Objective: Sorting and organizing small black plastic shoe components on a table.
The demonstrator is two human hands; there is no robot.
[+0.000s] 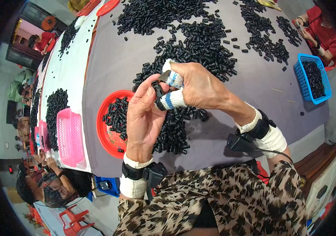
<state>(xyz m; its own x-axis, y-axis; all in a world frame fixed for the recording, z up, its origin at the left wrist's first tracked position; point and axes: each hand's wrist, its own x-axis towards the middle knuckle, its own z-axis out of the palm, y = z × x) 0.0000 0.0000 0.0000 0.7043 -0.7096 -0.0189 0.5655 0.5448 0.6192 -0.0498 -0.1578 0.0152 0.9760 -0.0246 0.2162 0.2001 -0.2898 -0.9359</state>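
Observation:
My left hand [143,116] pinches a small black plastic piece [157,89] upright between thumb and fingers. Closed round a small knife [164,76] with a wrapped white and blue handle, my right hand [205,84] holds the blade tip close to the piece's top. White knitted covers [172,99], one with a blue stripe, sit on fingers of the right hand. Whether the blade touches the piece I cannot tell. Beneath and beyond both hands spreads a heap of similar black pieces [203,43]. A red round tray [102,131] with more of them lies beside my left hand.
A blue basket [300,78] of black pieces stands at the right edge, near a person in red [327,31]. On the left, a pink basket [69,137] rests on a white table [71,70]. Two thin sticks [277,90] lie on the grey cloth [246,102]. Other people sit at left.

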